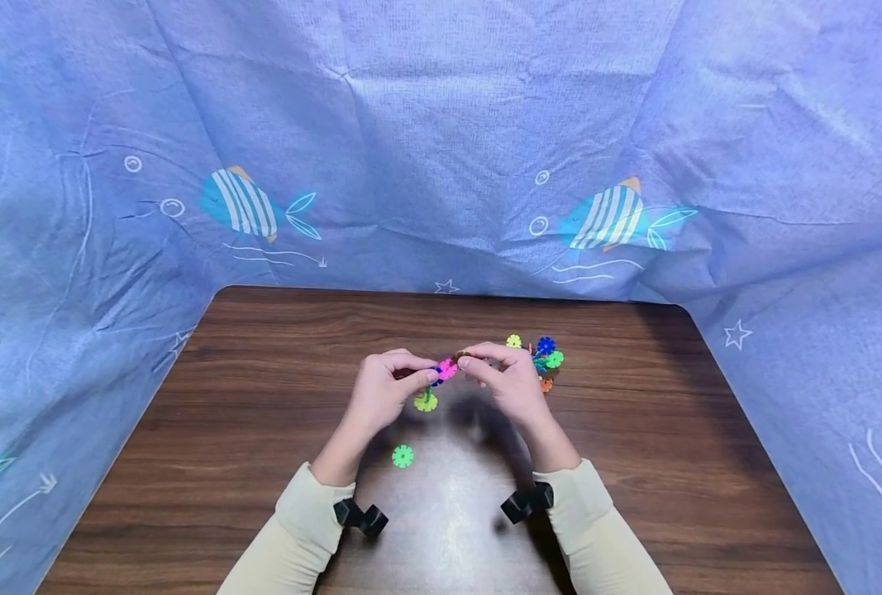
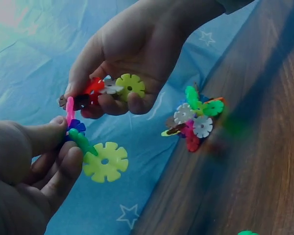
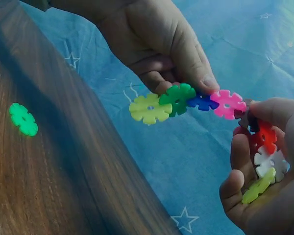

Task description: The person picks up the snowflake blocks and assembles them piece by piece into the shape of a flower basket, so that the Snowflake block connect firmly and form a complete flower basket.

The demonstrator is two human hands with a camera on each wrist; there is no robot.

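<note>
My left hand [image 1: 381,388] pinches a short chain of snowflake discs by its blue disc [image 3: 202,102]. Pink [image 3: 228,105], green [image 3: 179,99] and yellow [image 3: 150,109] discs belong to that chain, the yellow one hanging at its outer end. Across from it, my right hand [image 1: 513,384] pinches a brown disc [image 3: 246,120] between thumb and finger. Red [image 3: 267,137], white [image 3: 271,162] and another yellow disc [image 3: 259,186] trail from the brown one into the right palm. Pink and brown discs meet edge to edge; whether their slots are locked I cannot tell.
A loose green disc [image 1: 402,456] lies on the brown wooden table [image 1: 262,413], nearer the body than the left hand. Behind the right hand stands a cluster of joined multicoloured discs [image 2: 193,120]. A blue fish-print curtain [image 1: 426,149] surrounds the table's back and sides.
</note>
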